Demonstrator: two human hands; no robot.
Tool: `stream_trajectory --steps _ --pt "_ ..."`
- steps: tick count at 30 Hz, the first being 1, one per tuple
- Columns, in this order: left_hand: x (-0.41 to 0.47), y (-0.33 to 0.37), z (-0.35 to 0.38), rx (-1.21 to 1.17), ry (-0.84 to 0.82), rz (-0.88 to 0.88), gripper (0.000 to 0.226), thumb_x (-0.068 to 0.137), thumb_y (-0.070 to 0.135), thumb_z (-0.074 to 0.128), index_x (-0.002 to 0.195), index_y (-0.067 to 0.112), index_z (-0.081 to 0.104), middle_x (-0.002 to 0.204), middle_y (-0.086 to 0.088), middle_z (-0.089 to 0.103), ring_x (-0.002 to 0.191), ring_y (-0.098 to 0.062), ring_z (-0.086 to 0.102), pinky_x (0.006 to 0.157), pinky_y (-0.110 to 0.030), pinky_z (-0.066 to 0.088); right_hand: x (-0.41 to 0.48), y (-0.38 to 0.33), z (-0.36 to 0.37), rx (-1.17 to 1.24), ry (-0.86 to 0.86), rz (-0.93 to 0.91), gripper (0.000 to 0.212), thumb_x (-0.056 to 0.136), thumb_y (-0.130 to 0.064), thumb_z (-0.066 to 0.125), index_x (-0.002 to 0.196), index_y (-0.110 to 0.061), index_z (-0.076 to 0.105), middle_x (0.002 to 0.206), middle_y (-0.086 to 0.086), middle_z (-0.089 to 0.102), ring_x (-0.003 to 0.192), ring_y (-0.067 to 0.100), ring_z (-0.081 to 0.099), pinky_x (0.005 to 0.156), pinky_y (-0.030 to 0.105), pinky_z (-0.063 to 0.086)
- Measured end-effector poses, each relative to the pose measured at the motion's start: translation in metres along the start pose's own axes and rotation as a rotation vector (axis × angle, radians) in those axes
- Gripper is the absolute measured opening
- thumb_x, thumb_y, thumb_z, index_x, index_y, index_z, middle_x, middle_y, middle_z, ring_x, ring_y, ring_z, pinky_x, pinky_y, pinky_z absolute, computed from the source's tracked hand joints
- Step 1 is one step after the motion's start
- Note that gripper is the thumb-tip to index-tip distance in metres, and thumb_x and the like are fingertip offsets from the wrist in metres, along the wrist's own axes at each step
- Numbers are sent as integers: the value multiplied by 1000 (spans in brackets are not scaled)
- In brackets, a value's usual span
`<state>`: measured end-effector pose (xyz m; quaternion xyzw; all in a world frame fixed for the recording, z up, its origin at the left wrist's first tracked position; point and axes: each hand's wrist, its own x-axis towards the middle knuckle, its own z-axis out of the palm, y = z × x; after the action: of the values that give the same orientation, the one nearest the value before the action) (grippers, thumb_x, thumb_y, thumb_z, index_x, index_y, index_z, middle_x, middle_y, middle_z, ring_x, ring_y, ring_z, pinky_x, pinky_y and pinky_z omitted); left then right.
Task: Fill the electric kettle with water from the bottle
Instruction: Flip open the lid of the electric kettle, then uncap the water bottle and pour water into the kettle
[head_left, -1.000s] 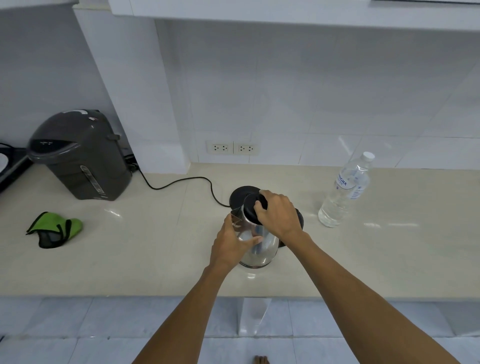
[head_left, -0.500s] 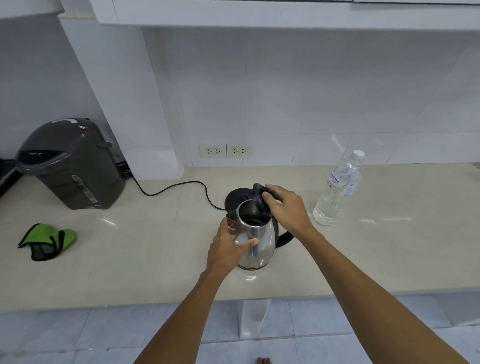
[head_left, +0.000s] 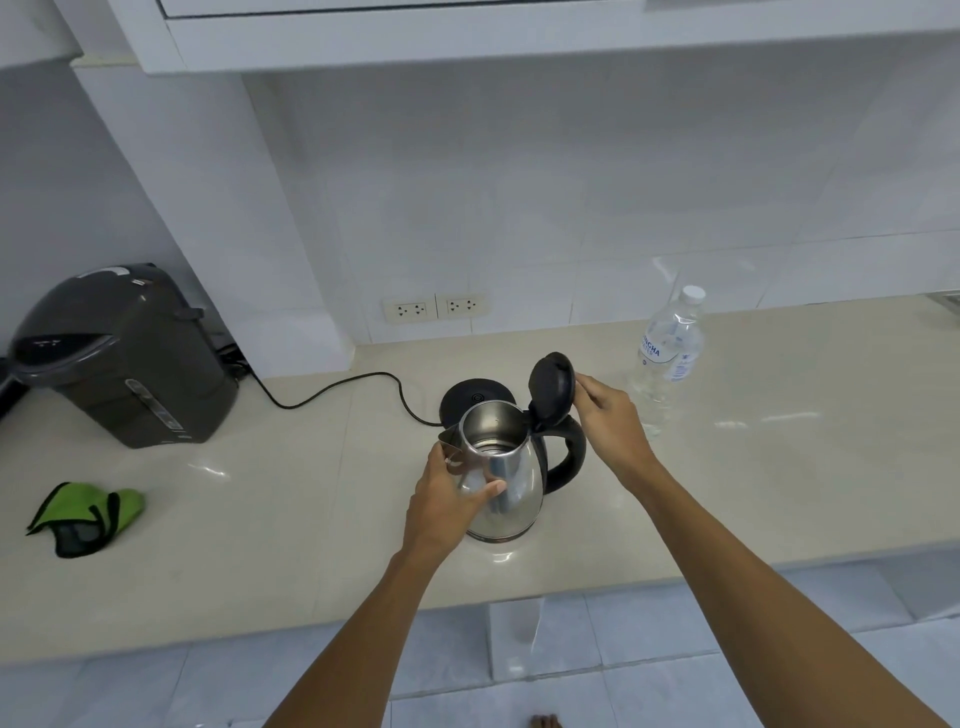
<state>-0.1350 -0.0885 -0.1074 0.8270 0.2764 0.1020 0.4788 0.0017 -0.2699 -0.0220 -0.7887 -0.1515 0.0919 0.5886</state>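
Note:
A steel electric kettle (head_left: 511, 480) with a black handle stands on the beige counter (head_left: 753, 493), in front of its round black base (head_left: 475, 397). Its black lid (head_left: 551, 387) is tipped up and back, so the inside shows. My left hand (head_left: 449, 501) grips the kettle's body just below the spout. My right hand (head_left: 610, 421) is at the back of the raised lid, fingertips touching it. A clear plastic water bottle (head_left: 670, 358) with a white cap stands upright to the right, behind my right hand.
A dark grey hot-water dispenser (head_left: 119, 358) stands at the left, with a black cord (head_left: 332, 387) running from there to the base. A green and black cloth (head_left: 85, 517) lies near the left front. Wall sockets (head_left: 436, 307) sit behind the kettle. A cabinet overhangs above.
My right hand has swung the kettle's lid from closed to fully upright. My left hand has kept its hold on the kettle's body. The camera has tilted slightly.

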Motion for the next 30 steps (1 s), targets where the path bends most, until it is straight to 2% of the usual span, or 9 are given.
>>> stream_trajectory --steps 7,11,15,18,23,27,30 --pt "-2 2 -2 10 -21 26 86 75 50 90 144 28 44 133 10 62 122 -12 60 100 -33 52 -1 14 -3 132 12 77 30 107 -26 47 106 -22 77 96 -17 75 81 -19 63 68 -2 42" --pt "-2 2 -3 18 -29 28 84 76 50 90 144 29 44 132 14 60 121 -8 58 98 -29 51 0 26 -3 201 31 120 31 107 -26 48 101 -22 78 90 -20 75 80 -18 63 67 -2 42" --pt "-2 2 -3 25 -39 26 84 76 49 90 144 29 44 132 15 59 122 -6 56 99 -29 50 0 37 -2 257 57 167 29 105 -29 52 102 -18 78 90 -18 75 80 -16 63 74 6 44" --pt "0 0 -3 28 -39 18 82 75 50 90 141 30 45 131 15 59 123 -7 56 100 -29 51 -1 44 -1 291 62 200 24 102 -26 56 104 -25 79 95 -19 76 89 -12 65 83 15 43" --pt "-1 2 -4 37 -48 -8 76 75 48 90 134 38 43 131 16 58 125 -8 56 100 -29 49 -5 40 1 316 46 204 24 100 -25 56 103 -29 79 98 -18 77 100 -1 67 85 18 45" --pt "-5 8 -9 13 -50 -1 81 77 43 91 140 31 41 136 12 56 130 -11 54 99 -29 47 -8 37 -5 243 28 200 26 101 -34 51 104 -30 77 107 -16 76 111 0 64 86 20 42" --pt "-15 19 -15 13 -35 26 94 77 51 88 148 26 33 149 6 48 132 -12 48 101 -30 44 -16 29 -17 83 99 160 32 104 -37 45 115 -25 73 115 -11 72 115 11 61 89 26 40"
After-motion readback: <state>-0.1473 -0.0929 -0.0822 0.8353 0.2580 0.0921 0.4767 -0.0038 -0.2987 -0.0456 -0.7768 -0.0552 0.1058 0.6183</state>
